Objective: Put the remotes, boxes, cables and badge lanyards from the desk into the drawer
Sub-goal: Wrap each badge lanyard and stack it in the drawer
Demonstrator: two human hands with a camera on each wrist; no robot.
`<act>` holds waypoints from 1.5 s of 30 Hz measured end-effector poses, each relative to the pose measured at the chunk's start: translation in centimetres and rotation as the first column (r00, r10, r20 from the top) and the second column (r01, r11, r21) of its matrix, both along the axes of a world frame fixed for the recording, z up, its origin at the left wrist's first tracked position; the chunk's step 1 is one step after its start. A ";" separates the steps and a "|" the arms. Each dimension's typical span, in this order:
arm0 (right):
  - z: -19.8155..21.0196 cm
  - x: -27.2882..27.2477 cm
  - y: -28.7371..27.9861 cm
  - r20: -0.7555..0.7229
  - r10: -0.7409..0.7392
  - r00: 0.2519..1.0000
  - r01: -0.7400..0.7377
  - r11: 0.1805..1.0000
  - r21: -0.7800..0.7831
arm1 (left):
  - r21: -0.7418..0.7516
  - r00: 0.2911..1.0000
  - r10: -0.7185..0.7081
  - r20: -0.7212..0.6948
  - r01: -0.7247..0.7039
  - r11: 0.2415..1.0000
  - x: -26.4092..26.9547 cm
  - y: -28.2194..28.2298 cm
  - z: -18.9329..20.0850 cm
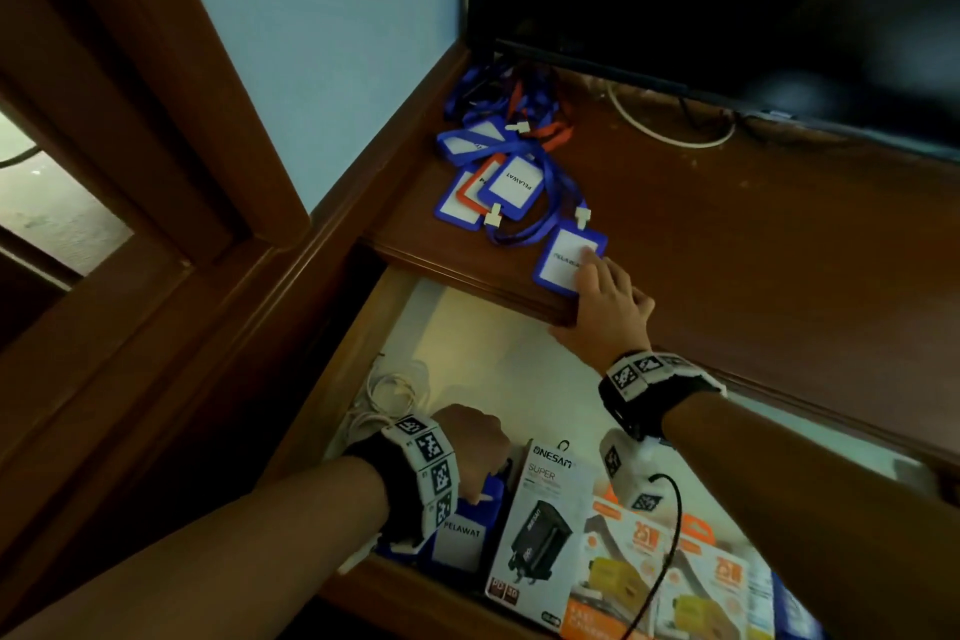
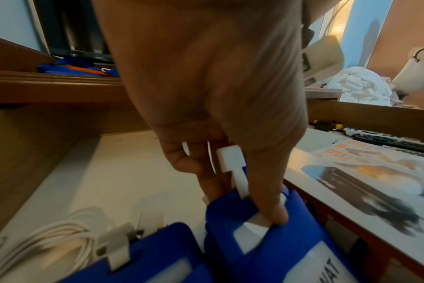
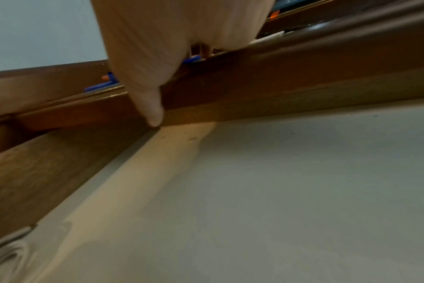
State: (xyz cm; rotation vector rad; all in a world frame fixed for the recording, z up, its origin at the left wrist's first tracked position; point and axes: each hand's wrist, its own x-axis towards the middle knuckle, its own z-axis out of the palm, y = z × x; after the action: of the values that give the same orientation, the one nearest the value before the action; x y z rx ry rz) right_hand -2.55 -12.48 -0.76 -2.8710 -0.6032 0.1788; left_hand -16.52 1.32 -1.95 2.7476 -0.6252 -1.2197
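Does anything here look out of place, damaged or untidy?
Nothing looks damaged or spilled. The blue and orange badge holders with lanyards lie in a tangled heap at the wooden desk's back corner, and one blue badge holder sits apart at the front edge, under the right hand.

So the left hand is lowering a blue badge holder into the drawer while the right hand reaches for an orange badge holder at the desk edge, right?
Not quite: the head view shows the right hand touching a blue-framed badge holder, not an orange one. The left hand does hold a blue plastic badge holder in the wooden drawer.
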 end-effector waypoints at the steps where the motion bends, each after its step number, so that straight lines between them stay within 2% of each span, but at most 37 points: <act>1: -0.1 -0.4 -0.5 0.022 -0.007 1.000 0.008 1.000 -0.025 | -0.015 1.000 0.008 0.023 -0.008 1.000 -0.1 0.0 -0.2; 5: 0.4 -1.4 -2.1 0.060 -0.005 0.998 0.011 0.996 -0.090 | -0.070 0.995 0.073 0.061 -0.069 0.995 0.1 -0.1 0.2; 8: 0.9 -2.0 -2.8 0.042 -0.006 0.999 0.009 0.998 -0.062 | -0.135 0.978 0.191 0.080 -0.179 0.974 0.8 -0.1 1.3; 12: 2.4 -2.4 -4.3 -0.011 -0.049 0.999 0.050 0.992 0.114 | -0.367 0.883 0.446 0.147 -0.370 0.853 2.4 -0.1 4.0; 16: 5.5 -1.7 -5.9 -0.060 -0.110 0.992 0.122 0.958 0.260 | -0.555 0.754 0.618 0.221 -0.424 0.716 4.9 -1.3 8.0; 19: 8.4 -1.5 -6.6 -0.072 -0.106 0.992 0.125 0.926 0.357 | -0.628 0.735 0.618 0.279 -0.347 0.696 7.5 -2.3 11.4; 23: 14.0 -1.7 -7.8 -0.021 -0.049 0.999 0.053 0.868 0.494 | -0.641 0.745 0.596 0.301 -0.305 0.705 10.9 -3.5 15.1; 28: 21.3 -2.0 -10.3 0.073 -0.058 0.996 0.001 0.790 0.612 | -0.659 0.795 0.516 0.319 -0.205 0.723 13.3 -5.0 19.1; 30: 23.9 -1.9 -11.8 0.083 -0.095 0.992 0.016 0.748 0.664 | -0.629 0.795 0.463 0.392 -0.135 0.766 14.1 -5.0 20.6; 32: 26.2 -2.2 -13.4 0.072 -0.169 0.983 0.061 0.671 0.739 | -0.577 0.780 0.413 0.470 -0.083 0.813 14.7 -4.8 22.0; 34: 28.0 -2.5 -15.1 0.078 -0.245 0.966 0.091 0.607 0.790 | -0.578 0.759 0.424 0.495 -0.077 0.813 15.1 -4.3 23.4; 39: 30.3 -3.2 -18.8 0.059 -0.377 0.924 0.151 0.503 0.851 | -0.618 0.697 0.538 0.474 -0.172 0.767 17.0 -2.2 26.6; 45: 29.7 -3.1 -21.2 0.048 -0.522 0.852 0.258 0.497 0.828 | -0.614 0.593 0.611 0.525 -0.233 0.754 18.3 -0.7 29.2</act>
State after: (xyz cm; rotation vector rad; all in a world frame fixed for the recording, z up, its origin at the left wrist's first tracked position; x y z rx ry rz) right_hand -5.63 -33.72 28.97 -2.0263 0.0152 -0.4975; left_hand 1.78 0.65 27.27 2.5742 -0.1799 0.1554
